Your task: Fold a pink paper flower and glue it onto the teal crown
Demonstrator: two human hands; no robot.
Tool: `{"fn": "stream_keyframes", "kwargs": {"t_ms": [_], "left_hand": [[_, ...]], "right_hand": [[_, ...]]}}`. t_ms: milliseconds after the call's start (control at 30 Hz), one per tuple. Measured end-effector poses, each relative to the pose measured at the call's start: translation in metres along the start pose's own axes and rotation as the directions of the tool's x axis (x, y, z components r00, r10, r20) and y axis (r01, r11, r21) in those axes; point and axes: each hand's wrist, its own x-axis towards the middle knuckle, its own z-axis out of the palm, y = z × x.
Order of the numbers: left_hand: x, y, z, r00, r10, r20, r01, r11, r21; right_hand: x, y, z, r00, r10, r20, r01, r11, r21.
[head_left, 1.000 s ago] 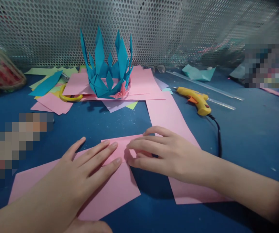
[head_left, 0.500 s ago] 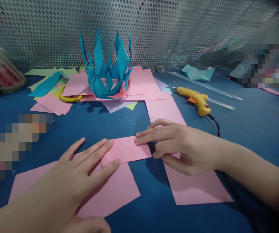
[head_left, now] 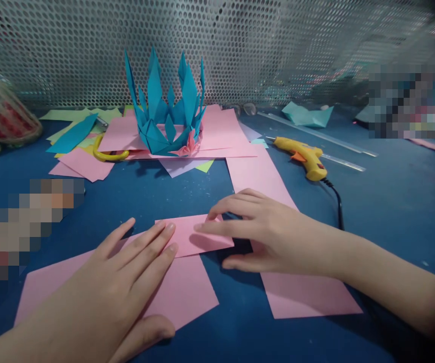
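Observation:
A small folded strip of pink paper (head_left: 190, 239) lies flat on the blue table, partly over a larger pink sheet (head_left: 187, 297). My left hand (head_left: 122, 282) rests on its left end, fingers stretched out and thumb apart. Over the right part is my right hand (head_left: 273, 234), its index fingertip on or just above the strip. The right thumb points left, away from the other fingers, over the table. A long pink paper strip (head_left: 293, 297) runs beneath the right hand and wrist.
A blue folded-paper crown (head_left: 159, 138) with a pink paper flower (head_left: 189, 143) stands on pink sheets at the back. Right of it lie a yellow glue gun (head_left: 304, 156), clear glue sticks (head_left: 323, 133) and a pale folded paper (head_left: 308, 115). Yellow-handled scissors (head_left: 107, 155) lie left among paper scraps.
My right hand has shifted left and nearer, its index finger moving further across the pink strip and its thumb opening out. The left fingers have drawn slightly back.

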Motion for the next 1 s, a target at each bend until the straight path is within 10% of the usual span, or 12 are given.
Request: {"fn": "stream_keyframes", "kwargs": {"t_ms": [433,700,867,1000], "left_hand": [[0.007,0.006,-0.006,0.917,-0.387,-0.093,0.320,0.855,-0.407],[0.014,-0.004,-0.013,0.794,-0.572,0.209,0.475,0.367,-0.800],[0.019,-0.005,-0.015,0.699,-0.614,0.365,0.394,-0.095,-0.914],[0.021,-0.009,-0.013,0.650,-0.649,0.395,0.376,-0.178,-0.909]], "right_hand": [[0.003,0.001,0.009,0.959,-0.096,-0.267,0.088,0.995,-0.040],[0.007,-0.020,0.004,0.867,0.489,-0.095,-0.335,0.714,0.615],[0.008,-0.021,0.005,0.908,0.410,0.087,-0.340,0.599,0.725],[0.009,-0.025,0.005,0.911,0.402,0.087,-0.339,0.614,0.713]]}}
